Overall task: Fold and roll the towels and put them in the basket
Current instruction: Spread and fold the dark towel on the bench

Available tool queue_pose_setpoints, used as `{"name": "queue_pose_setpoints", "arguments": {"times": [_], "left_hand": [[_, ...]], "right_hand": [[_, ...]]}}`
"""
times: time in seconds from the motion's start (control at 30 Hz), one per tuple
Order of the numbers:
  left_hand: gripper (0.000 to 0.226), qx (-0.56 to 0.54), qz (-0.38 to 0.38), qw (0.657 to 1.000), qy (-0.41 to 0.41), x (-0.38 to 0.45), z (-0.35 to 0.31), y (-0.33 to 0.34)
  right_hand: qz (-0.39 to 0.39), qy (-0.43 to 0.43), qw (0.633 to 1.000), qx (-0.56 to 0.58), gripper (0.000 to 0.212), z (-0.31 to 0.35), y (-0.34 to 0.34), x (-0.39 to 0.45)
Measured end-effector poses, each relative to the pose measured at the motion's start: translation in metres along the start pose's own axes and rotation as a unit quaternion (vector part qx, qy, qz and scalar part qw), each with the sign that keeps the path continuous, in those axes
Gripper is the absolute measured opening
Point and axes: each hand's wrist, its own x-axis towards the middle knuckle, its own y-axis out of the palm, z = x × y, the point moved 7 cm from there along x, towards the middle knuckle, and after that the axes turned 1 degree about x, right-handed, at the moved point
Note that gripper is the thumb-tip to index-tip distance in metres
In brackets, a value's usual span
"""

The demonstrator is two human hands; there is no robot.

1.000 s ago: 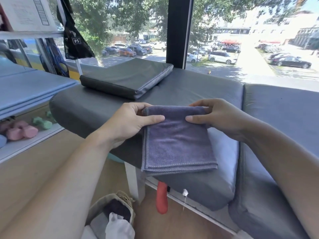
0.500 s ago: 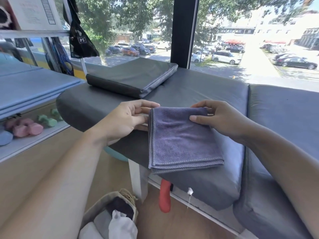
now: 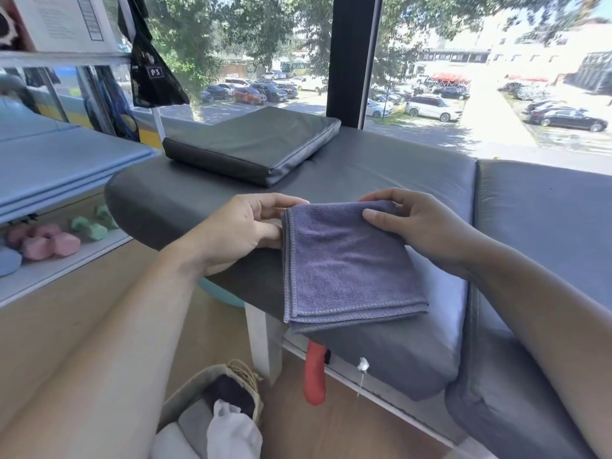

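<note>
Both hands work the towel [image 3: 347, 260] at frame centre: our right hand [image 3: 420, 226] pinches its far corner, our left hand [image 3: 238, 230] touches its left edge with loosely bent fingers. Folded flat on the bench [image 3: 381, 167], it's unrolled; the basket [image 3: 212, 395], lower left, already holds towels.

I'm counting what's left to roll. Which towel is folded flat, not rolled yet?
The purple towel on the grey bench cushion, between the left hand and right hand. The other towels sit bundled in the basket on the floor.
</note>
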Motion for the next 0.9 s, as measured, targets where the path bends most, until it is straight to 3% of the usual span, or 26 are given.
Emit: {"name": "queue_pose_setpoints", "arguments": {"times": [0.1, 0.17, 0.27, 0.37, 0.43, 0.53, 0.63, 0.73, 0.83, 0.9], "left_hand": [[0.061, 0.05, 0.04, 0.998, 0.014, -0.004, -0.004, -0.001], [0.06, 0.107, 0.029, 0.993, 0.037, -0.005, -0.009, 0.0], [0.047, 0.162, -0.002, 0.985, 0.052, -0.005, -0.012, 0.004], [0.043, 0.219, -0.052, 0.972, 0.074, -0.003, -0.013, 0.0], [0.041, 0.239, -0.067, 0.966, 0.071, -0.003, -0.012, -0.001], [0.038, 0.255, -0.078, 0.962, 0.059, -0.002, -0.008, -0.001], [0.035, 0.25, -0.081, 0.963, 0.053, -0.002, -0.007, -0.001], [0.037, 0.255, -0.077, 0.963, 0.05, -0.002, -0.007, -0.002], [0.034, 0.246, -0.054, 0.966, 0.062, -0.002, -0.007, 0.0], [0.03, 0.24, -0.045, 0.967, 0.069, -0.002, -0.007, 0.0]], "right_hand": [[-0.069, -0.026, 0.986, -0.149, 0.023, 0.004, -0.012, 0.002], [-0.084, -0.066, 0.962, -0.251, 0.03, 0.02, -0.016, -0.003], [0.04, -0.132, 0.937, -0.321, 0.034, 0.053, 0.005, -0.026], [0.206, -0.112, 0.879, -0.415, 0.056, 0.059, 0.045, -0.057], [0.231, -0.144, 0.825, -0.495, 0.073, 0.051, 0.062, -0.066], [0.203, -0.201, 0.791, -0.542, 0.065, 0.045, 0.074, -0.065], [0.173, -0.191, 0.82, -0.511, 0.036, 0.05, 0.063, -0.058], [0.133, -0.17, 0.872, -0.438, 0.011, 0.055, 0.048, -0.049], [0.072, -0.141, 0.926, -0.343, 0.006, 0.054, 0.029, -0.035], [0.074, -0.111, 0.952, -0.274, 0.01, 0.05, 0.023, -0.03]]}}
